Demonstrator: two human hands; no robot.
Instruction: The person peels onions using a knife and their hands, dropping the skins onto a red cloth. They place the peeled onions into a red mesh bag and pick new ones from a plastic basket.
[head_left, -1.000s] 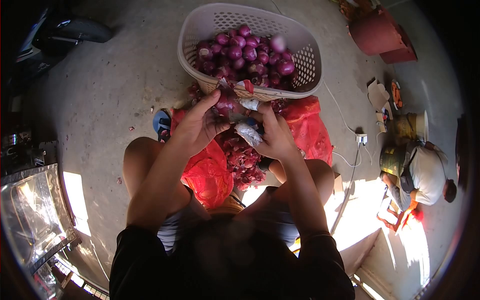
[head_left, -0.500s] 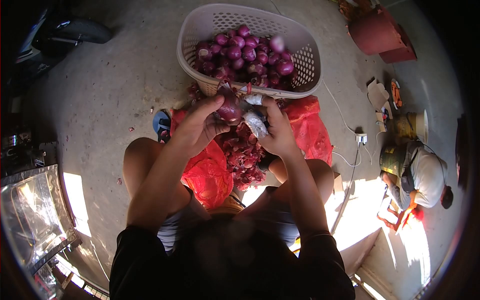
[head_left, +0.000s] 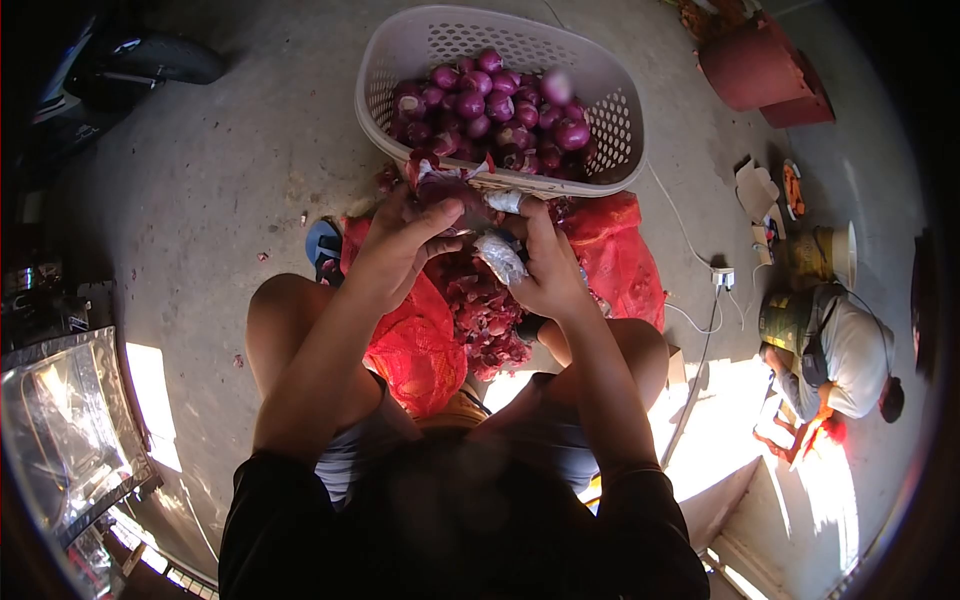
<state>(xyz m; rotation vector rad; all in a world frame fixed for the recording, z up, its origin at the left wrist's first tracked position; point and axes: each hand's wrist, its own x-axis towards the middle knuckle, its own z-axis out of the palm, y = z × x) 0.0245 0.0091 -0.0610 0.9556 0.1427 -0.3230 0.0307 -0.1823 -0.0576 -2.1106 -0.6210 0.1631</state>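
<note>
My left hand (head_left: 412, 235) is closed round a red onion (head_left: 450, 189), with its thumb across the near side. Loose papery skin sticks up from the onion's far end. My right hand (head_left: 543, 255) has silvery wrapping on its thumb and forefinger. That forefinger presses against the onion's right side, while the wrapped thumb sits lower, close to it. Just beyond the hands stands a perforated plastic basket (head_left: 622, 185) holding many red onions (head_left: 500, 108). Below my hands lies a heap of onion skins (head_left: 487, 325).
Red mesh sacks (head_left: 622, 262) lie on both sides of the skins, between my knees and the basket. At the right, a power socket (head_left: 722, 276) trails cables over the floor. Another person (head_left: 850, 350) sits bent over farther right. A motorbike wheel (head_left: 175, 60) is at upper left.
The onion has tipped and shifted slightly left and away from me, its skin lifting. My right hand has followed leftward, its forefinger now against the onion.
</note>
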